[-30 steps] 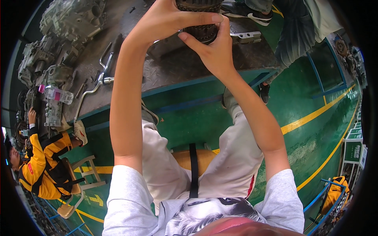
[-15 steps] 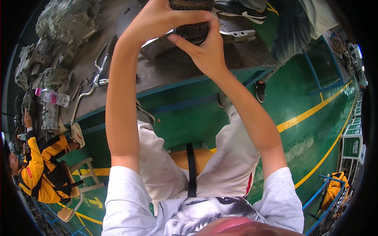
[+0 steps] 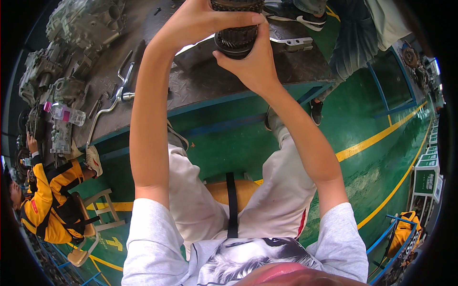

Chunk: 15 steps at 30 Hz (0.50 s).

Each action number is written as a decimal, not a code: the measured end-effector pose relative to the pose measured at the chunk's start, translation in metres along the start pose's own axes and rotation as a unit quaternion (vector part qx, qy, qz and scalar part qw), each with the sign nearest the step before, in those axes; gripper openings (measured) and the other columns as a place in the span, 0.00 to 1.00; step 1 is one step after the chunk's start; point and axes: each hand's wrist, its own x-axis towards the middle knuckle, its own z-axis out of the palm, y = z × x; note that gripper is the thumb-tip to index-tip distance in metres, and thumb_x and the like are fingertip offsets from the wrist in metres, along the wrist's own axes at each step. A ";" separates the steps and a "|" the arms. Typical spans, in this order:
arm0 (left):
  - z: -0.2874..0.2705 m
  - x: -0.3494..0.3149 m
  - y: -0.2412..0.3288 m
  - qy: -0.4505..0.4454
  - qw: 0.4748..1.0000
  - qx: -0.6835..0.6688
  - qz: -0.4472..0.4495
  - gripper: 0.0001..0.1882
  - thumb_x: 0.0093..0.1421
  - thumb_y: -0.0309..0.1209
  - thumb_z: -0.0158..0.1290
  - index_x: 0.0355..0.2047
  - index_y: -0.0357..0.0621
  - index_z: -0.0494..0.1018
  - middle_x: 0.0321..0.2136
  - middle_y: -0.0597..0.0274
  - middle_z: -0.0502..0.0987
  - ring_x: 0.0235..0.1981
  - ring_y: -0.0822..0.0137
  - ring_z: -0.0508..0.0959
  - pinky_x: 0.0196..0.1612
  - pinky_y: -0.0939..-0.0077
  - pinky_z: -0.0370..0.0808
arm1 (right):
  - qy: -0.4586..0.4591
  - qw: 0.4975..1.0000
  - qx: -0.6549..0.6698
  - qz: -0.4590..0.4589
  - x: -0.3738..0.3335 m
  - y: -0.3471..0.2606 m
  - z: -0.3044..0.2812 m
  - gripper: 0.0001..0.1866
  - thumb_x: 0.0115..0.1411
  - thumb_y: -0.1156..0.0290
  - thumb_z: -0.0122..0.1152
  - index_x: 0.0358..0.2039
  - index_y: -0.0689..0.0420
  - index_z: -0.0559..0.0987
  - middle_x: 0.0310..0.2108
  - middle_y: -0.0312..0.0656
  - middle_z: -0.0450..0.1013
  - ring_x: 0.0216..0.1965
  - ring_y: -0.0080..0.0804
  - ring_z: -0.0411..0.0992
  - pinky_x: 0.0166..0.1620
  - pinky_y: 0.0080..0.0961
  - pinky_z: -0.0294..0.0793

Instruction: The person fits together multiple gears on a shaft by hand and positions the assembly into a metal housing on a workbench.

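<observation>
A dark metal gear stack (image 3: 235,39) with toothed rings stands upright at the top of the view, over the workbench's near part. My left hand (image 3: 202,23) is closed around its left side, the thumb stretched across its front. From the right, my right hand (image 3: 257,64) curves round the lower part, its thumb and a finger spread to either side of the bottom ring. The two hands meet at the right of the stack. Its top runs out of the picture, and my remaining fingers are largely hidden behind it.
Grey gearbox housings (image 3: 83,26) crowd the dark workbench (image 3: 186,93) on the left, near a silver crank-shaped hand tool (image 3: 107,109) and a clear bottle (image 3: 69,114). A flat metal bar (image 3: 298,44) lies right of the stack. A person in orange and black (image 3: 45,205) sits left; another person's legs (image 3: 353,47) stand right.
The gear stack sits slightly lower and farther right, showing more of its bottom ring. My right thumb has shifted slightly downward and right; both hands still hold the stack.
</observation>
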 end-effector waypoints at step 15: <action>0.000 -0.002 0.002 -0.001 1.000 0.007 0.006 0.39 0.52 0.27 0.73 0.60 0.40 0.64 0.48 0.60 0.78 0.49 0.69 0.77 0.54 0.69 0.77 | -0.044 0.999 0.022 0.018 0.004 -0.009 -0.013 0.58 0.45 0.64 0.81 0.69 0.63 0.52 0.51 0.57 0.75 0.52 0.47 0.78 0.56 0.37 0.78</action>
